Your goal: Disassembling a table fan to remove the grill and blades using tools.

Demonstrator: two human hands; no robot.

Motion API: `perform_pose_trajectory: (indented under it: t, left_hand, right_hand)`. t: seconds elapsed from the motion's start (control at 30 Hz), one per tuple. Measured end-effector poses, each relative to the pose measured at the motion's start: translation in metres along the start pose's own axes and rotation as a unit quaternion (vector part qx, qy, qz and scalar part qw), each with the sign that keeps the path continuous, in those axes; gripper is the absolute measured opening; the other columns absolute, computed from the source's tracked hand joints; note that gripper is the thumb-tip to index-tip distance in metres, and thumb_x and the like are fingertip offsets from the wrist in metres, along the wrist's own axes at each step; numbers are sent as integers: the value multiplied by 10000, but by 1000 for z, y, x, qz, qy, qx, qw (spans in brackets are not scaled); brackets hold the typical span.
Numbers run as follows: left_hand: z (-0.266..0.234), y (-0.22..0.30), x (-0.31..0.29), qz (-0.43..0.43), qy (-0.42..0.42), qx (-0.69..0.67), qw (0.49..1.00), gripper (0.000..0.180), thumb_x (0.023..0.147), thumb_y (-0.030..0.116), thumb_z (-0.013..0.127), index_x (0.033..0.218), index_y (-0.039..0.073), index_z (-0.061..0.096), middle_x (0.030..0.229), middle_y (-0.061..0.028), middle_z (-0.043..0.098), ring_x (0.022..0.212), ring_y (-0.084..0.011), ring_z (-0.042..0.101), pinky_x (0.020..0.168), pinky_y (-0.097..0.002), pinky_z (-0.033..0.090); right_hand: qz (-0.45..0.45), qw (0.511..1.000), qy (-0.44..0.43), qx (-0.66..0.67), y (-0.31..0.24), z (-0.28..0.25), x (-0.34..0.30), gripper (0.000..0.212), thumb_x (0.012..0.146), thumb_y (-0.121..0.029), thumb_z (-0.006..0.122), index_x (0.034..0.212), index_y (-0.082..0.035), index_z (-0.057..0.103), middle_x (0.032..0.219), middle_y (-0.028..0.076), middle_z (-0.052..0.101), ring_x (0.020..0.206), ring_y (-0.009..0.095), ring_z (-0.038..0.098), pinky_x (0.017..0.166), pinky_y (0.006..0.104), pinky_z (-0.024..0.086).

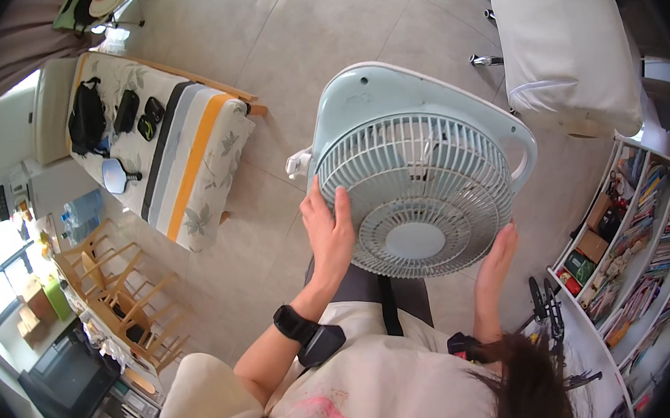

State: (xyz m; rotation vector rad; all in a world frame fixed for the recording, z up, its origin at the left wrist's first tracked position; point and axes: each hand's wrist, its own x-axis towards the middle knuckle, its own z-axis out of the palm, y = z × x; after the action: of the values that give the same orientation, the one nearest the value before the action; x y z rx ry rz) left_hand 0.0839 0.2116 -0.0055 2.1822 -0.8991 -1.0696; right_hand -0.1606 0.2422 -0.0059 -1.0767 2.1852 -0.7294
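Note:
A pale blue box fan (415, 241), with a round slatted front grille and a carrying handle at its right corner, is in front of my body. My left hand (328, 238) presses against the left side of the grille, fingers pointing up along its rim. At the lower right edge of the grille, my right hand (496, 262) grips from the other side, its fingertips against the rim. The fan sits between both hands, its grille tilted toward me. A white cord bundle (298, 163) sticks out at its left side. What bears the fan underneath is hidden.
To the left stands a bed (205, 161) with black bags and a small mirror on it. Wooden chairs (121, 290) line a desk at lower left. A white-covered chair (564, 38) is at upper right, with a bookshelf (638, 252) below it. Tiled floor (325, 24) lies beyond the fan.

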Motion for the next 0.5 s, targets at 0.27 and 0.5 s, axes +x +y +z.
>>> perform_pose_trajectory:
  t: [0.27,0.5]
  left_hand:
    - [-8,-13,5,38,-36,-81,995,542,964,353,420,1348,-24,356,1293,-219,391,1222,-335,363,1038,-409,270]
    - [-29,-52,9,-117,26,-354,928,478,983,357,378,1304,5,419,1273,-166,468,1193,-222,435,1013,-337,318]
  right_hand:
    - [20,999,-31,20,32,-14,22,597,973,-476,316,1317,3,409,1330,139,425,1217,238,409,999,366,321]
    - [145,984,-79,71,6,-23,31,749,914,-627,291,1332,-12,385,1330,130,418,1194,266,425,979,408,346]
